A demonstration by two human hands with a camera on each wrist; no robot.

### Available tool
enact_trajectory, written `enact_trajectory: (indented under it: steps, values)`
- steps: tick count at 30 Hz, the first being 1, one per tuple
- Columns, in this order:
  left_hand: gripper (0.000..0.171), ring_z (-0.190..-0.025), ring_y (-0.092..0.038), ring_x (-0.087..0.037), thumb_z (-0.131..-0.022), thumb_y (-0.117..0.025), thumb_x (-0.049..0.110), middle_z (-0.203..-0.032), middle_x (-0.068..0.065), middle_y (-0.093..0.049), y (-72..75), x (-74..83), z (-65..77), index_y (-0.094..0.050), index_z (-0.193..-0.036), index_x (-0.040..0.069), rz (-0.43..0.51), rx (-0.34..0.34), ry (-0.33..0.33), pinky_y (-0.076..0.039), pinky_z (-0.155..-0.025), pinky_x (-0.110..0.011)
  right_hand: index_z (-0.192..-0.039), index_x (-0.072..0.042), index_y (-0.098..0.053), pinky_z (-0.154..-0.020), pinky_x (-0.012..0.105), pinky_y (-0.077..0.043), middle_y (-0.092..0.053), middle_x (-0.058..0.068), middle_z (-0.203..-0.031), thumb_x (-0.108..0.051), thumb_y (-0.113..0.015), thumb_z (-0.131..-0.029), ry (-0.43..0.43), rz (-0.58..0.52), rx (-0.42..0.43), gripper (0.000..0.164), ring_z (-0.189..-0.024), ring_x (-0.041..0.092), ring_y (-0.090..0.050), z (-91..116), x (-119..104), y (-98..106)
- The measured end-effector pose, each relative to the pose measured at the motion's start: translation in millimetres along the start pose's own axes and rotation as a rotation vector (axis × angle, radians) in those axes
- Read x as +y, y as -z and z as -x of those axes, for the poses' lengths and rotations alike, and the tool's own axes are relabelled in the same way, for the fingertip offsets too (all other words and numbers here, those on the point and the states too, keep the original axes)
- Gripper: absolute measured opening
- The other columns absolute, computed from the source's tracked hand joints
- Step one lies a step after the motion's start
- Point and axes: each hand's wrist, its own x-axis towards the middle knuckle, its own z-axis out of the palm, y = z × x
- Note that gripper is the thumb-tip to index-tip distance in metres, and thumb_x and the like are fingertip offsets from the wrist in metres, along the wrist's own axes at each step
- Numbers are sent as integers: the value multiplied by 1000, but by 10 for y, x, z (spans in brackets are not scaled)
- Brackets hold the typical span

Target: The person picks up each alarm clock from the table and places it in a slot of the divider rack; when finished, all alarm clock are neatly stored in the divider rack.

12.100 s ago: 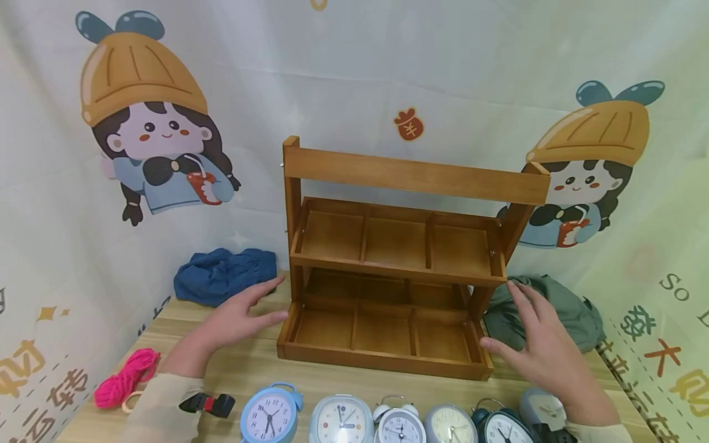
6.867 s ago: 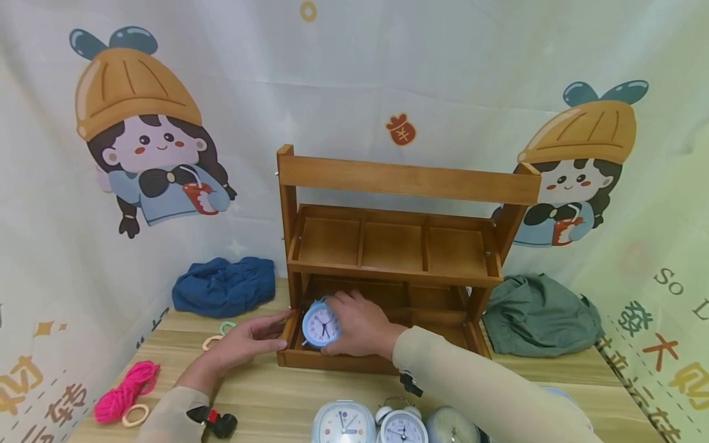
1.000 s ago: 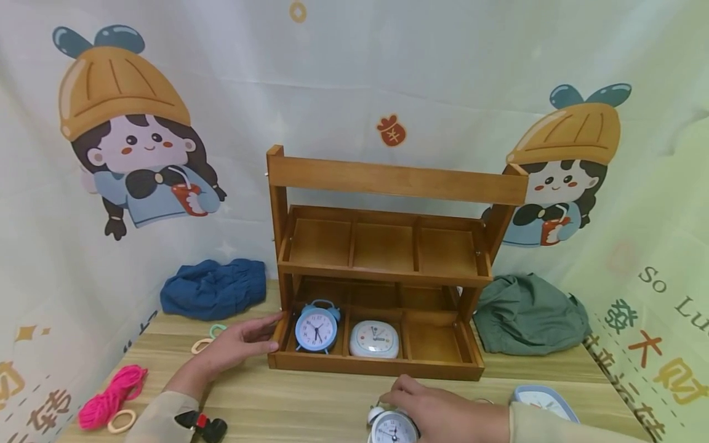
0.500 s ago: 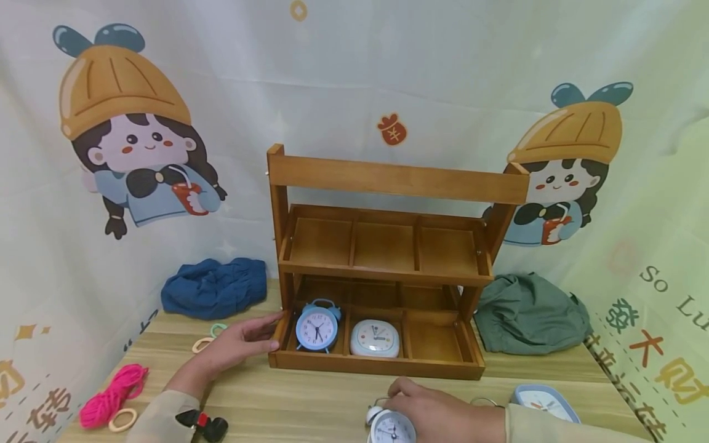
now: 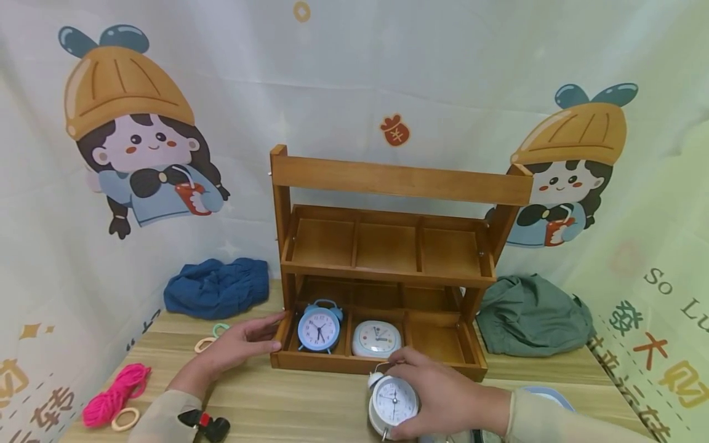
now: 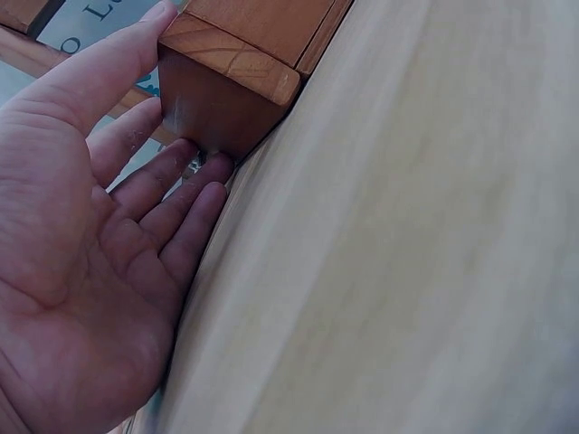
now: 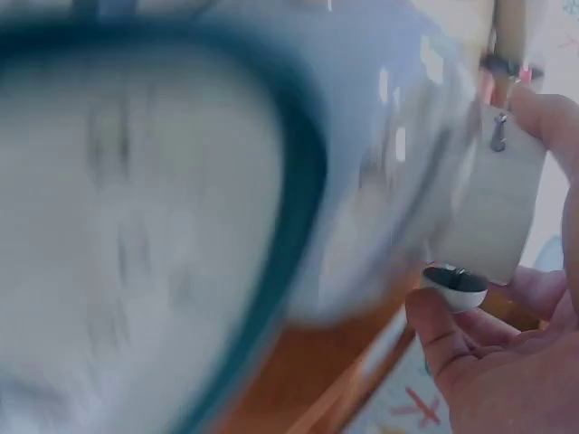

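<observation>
My right hand [image 5: 437, 394] grips a white twin-bell alarm clock [image 5: 394, 400] by its side, in front of the wooden shelf [image 5: 388, 261]. In the right wrist view the fingers and thumb are around the white alarm clock [image 7: 493, 199], near its bell. My left hand [image 5: 238, 344] rests against the left end of the lower tier, fingers extended. Its fingertips touch the wooden end [image 6: 226, 99] in the left wrist view. A blue alarm clock [image 5: 319, 330] stands in the lower left compartment, and a rounded white clock [image 5: 377, 339] in the lower middle one.
More clocks sit along the near table edge, including one with a blue rim [image 5: 551, 397], partly hidden by my right sleeve. Pink yarn [image 5: 113, 397] and a wooden ring [image 5: 125, 419] lie at left. Blue cloth [image 5: 216, 288] and green cloth [image 5: 534, 315] flank the shelf.
The blue clock, then the rounded white clock, went from the table into the lower tier. In the last half second my right hand has raised the twin-bell alarm clock toward the shelf. Left hand stays.
</observation>
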Motion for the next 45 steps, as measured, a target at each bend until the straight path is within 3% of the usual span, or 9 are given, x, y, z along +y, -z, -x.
enact_trajectory:
  steps: [8, 17, 27, 36, 45]
  values:
    - [74, -155, -46, -49, -106, -79, 26, -176, -20, -40, 2, -6, 0, -47, -169, 7, 20, -6, -5, -46, -108, -18, -140, -16, -72, -108, 53, -57, -53, 8, -159, -62, -96, -82, -1, 106, 207, 78, -136, 28, -62, -40, 202, 268]
    - [74, -155, -46, -49, -106, -80, 26, -175, -21, -40, 0, 9, 3, -47, -169, 5, 26, -9, -8, -45, -107, -16, -137, -14, -74, -101, 53, -61, -60, 15, -152, -54, -98, -81, -31, 197, 338, 73, -129, 33, -65, -63, 606, 513]
    - [73, -154, -47, -48, -106, -80, 28, -174, -19, -42, 3, 22, 3, -49, -169, 8, 6, 2, -5, -46, -108, -19, -139, -8, -74, -101, 56, -60, -61, 21, -152, -48, -99, -81, -57, 242, 339, 74, -131, 40, -64, -60, 973, 580]
    - [74, -154, -48, -48, -106, -80, 29, -174, -19, -42, 5, 25, 14, -48, -169, 8, -5, 0, -5, -47, -120, -44, -136, -7, -75, -105, 58, -57, -62, 20, -149, -48, -100, -80, -75, 250, 256, 74, -130, 39, -64, -80, 1129, 520]
    - [74, -155, -46, -49, -106, -80, 28, -175, -20, -41, 6, 24, 14, -48, -169, 7, 7, -5, -11, -46, -108, -18, -133, -7, -77, -107, 58, -56, -65, 17, -145, -53, -96, -82, -68, 286, 226, 71, -132, 39, -63, -128, 1208, 423]
